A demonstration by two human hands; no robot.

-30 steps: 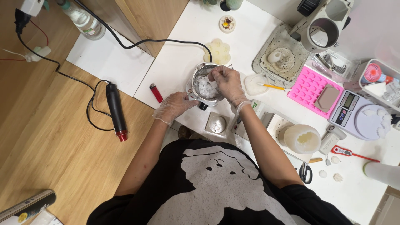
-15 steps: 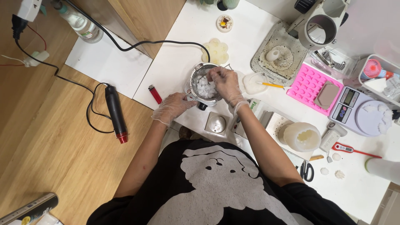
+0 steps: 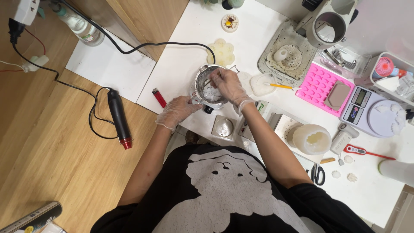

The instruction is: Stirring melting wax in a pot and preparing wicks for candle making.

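Under both gloved hands spreads the white rectangular tabletop (image 3: 189,47), with the light wooden floor (image 3: 56,164) well off to the left hand's side. Just right of the right hand lies the pink silicone mould tray (image 3: 317,84), and beyond it the pale grey digital scale (image 3: 374,113). Near the right forearm stands the round translucent white silicone mould (image 3: 312,139). Between the hands sits the small round steel pot (image 3: 202,84), holding white wax chunks (image 3: 212,92). The right hand (image 3: 228,86) reaches over the pot's rim, fingers curled down among the chunks; whether it pinches one cannot be told. The left hand (image 3: 177,111) rests at the pot's near side, fingers closed about the pot's handle. Left of the left hand, apart from it, lies the small red lighter (image 3: 159,97).
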